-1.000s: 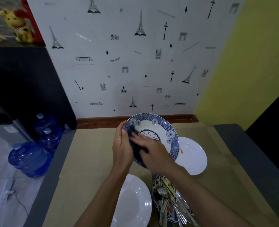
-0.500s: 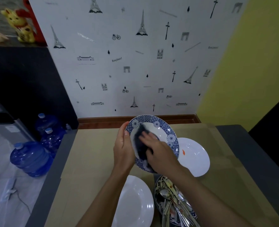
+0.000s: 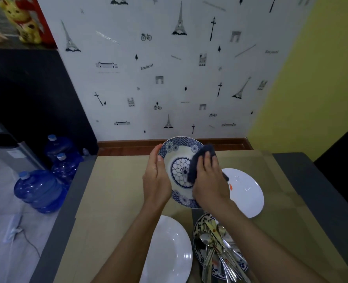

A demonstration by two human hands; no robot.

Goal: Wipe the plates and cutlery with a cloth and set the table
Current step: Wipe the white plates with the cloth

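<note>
1. Head view, the hold: the left grip (image 3: 155, 178) grasps the blue patterned plate (image 3: 179, 154) by its left edge, thumb on the front rim. The plate is tilted up off the bench (image 3: 118, 190), its face towards the person.
2. The right grip (image 3: 208, 180) is clenched on a bunched dark cloth (image 3: 199, 158) and presses it against the plate's upper right rim, just beyond the fingertips.
3. Doing it well: the judgement is that the wipe should follow the rim round and then cross the flower centre. The left grip should turn the plate so no patch is skipped, with firm support behind it, since a glazed plate held by one edge can slip.
4. What waits: a white plate (image 3: 246, 193) lies just right of and below the right grip. Another white plate (image 3: 169, 250) lies nearer the person, below the left grip.
5. Cutlery (image 3: 216, 248) is piled on a second patterned plate (image 3: 198, 254) under the right forearm, and its wiping looks not yet started.
6. Writing: the wallpaper above both grips reads "Bonjour!" (image 3: 147, 66), and a fainter copy appears far up to the right. The label on the grey appliance to the left is too small to read. The blue water bottles (image 3: 40, 190) show no legible brand.
</note>
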